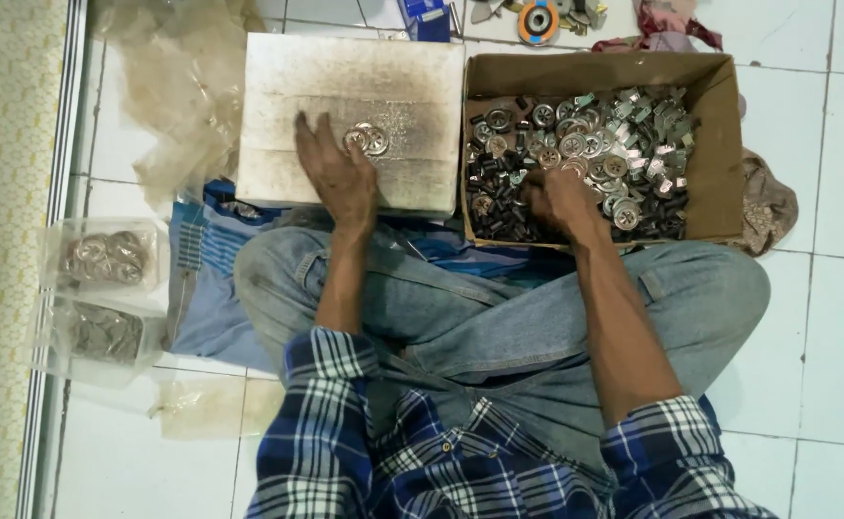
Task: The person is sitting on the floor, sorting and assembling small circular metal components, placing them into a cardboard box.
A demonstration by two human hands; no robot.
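Note:
I sit cross-legged on a tiled floor. My left hand rests flat on a worn white block, fingers spread, next to a small stack of round metal discs. My right hand reaches into a brown cardboard box and is buried among several small metal parts, discs and dark cylinders. Whether its fingers hold a part is hidden.
Two clear plastic bags of metal discs lie at my left, next to a patterned mat. Crumpled clear plastic lies beyond them. A blue cloth is under my leg. Tools and rags sit at the far edge.

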